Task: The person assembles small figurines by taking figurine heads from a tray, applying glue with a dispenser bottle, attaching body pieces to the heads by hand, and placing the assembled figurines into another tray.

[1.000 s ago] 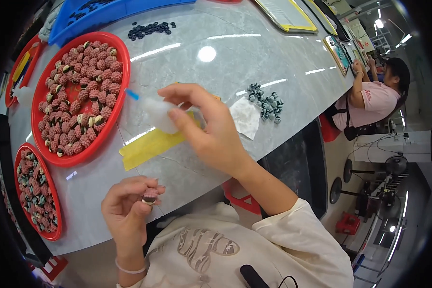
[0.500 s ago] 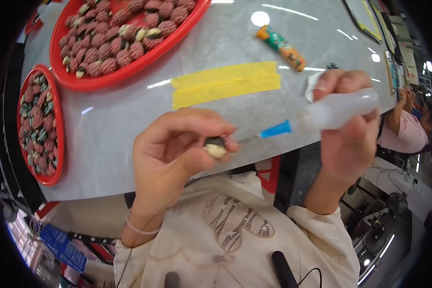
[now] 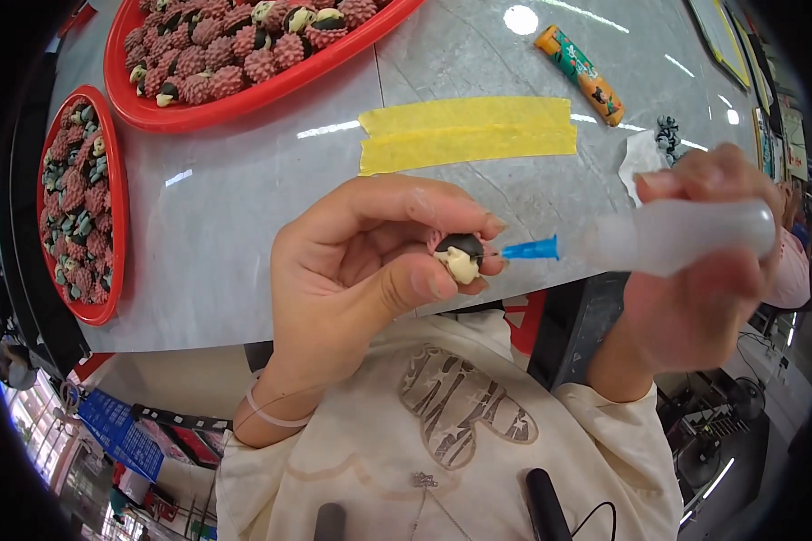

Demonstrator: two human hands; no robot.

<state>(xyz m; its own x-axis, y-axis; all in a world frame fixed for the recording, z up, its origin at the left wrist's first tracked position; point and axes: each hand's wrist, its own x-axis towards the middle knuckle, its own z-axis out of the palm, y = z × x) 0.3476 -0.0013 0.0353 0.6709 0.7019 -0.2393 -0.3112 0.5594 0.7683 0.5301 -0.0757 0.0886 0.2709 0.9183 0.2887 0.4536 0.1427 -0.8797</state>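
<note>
A: Left hand [image 3: 361,270]?
B: Pinched shut on small black-and-cream piece [image 3: 461,257], nine o'clock of blue nozzle [image 3: 530,250], steadied for it.
A: Right hand [image 3: 695,279]?
B: Wrapped around translucent squeeze bottle [image 3: 686,236], levelled to aim

free: bare table [image 3: 244,234] btwn trays & tape | blocked: red trays [image 3: 117,207] far-left, yellow tape [image 3: 469,135]

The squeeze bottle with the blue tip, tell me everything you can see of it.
The squeeze bottle is a small translucent whitish tube, plastic by the look of it, ending in a narrow blue nozzle. It lies nearly level, nozzle pointing to the person's left. The right hand wraps around its body. The nozzle's tip meets the small black and cream piece pinched in the left hand.
</note>
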